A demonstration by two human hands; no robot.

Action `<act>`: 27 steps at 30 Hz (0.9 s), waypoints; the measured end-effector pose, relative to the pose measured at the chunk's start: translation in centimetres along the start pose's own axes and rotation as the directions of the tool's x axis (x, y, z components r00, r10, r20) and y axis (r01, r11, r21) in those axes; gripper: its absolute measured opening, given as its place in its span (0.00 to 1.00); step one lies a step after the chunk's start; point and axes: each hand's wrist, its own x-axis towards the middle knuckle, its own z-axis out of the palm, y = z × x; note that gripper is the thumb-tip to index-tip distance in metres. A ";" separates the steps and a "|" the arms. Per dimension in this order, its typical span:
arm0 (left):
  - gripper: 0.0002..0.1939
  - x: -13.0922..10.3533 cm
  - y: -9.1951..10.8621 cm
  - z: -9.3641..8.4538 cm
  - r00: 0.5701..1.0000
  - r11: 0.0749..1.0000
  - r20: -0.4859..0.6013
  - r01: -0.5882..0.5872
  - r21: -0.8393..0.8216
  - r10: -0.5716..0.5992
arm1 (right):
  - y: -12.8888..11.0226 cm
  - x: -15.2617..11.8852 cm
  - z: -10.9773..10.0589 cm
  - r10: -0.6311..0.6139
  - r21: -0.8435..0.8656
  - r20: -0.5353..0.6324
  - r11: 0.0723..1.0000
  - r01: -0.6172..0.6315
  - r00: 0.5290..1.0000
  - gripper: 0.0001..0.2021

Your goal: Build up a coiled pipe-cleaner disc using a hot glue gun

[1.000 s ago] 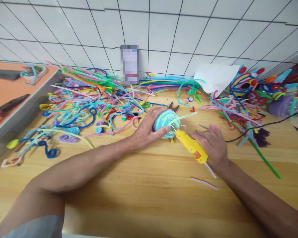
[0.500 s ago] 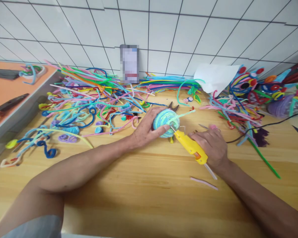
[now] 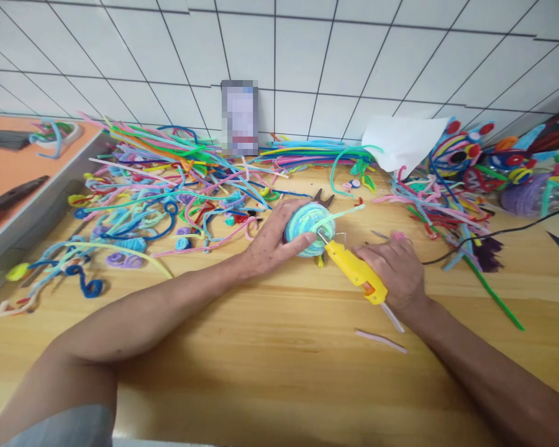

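My left hand [image 3: 279,242] is closed around the side of a round object wrapped in blue and green pipe cleaners [image 3: 304,222], its thumb lying across the front. A loose light-green pipe cleaner end [image 3: 347,214] sticks out from it to the right. In my right hand [image 3: 395,270] is a yellow hot glue gun [image 3: 356,270], its metal nozzle at the middle of the wrapped object, by my left thumb. A clear glue stick [image 3: 393,318] pokes out of the gun's back end. Pliers [image 3: 323,197] lie partly hidden behind the wrapped object.
Tangled pipe cleaners [image 3: 168,180] cover the table's left and back. A phone [image 3: 240,118] leans on the tiled wall. At right are white paper [image 3: 404,143], decorated figures [image 3: 459,152] and a black cord [image 3: 498,233]. A pink strip [image 3: 382,341] lies in front.
The whole view has shifted slightly. My left hand still holds the wrapped object, and the glue gun's nozzle stays at its middle with almost no movement.
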 end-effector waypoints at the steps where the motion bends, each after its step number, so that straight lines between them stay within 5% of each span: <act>1: 0.29 0.0 0.1 0.0 1.000 1.000 0.004 0.002 -0.002 -0.002 | 0.0 0.0 0.0 0.004 -0.003 -0.002 1.000 -0.004 1.000 0.20; 15: 0.29 0.0 -0.1 0.1 1.000 1.000 -0.019 -0.004 -0.004 0.004 | 0.2 0.0 -0.1 -0.010 -0.010 0.001 1.000 0.010 1.000 0.14; 27: 0.30 0.0 -0.2 0.0 1.000 1.000 -0.002 -0.015 0.012 0.015 | 0.1 -0.3 0.1 0.006 -0.046 0.029 0.999 -0.004 1.000 0.20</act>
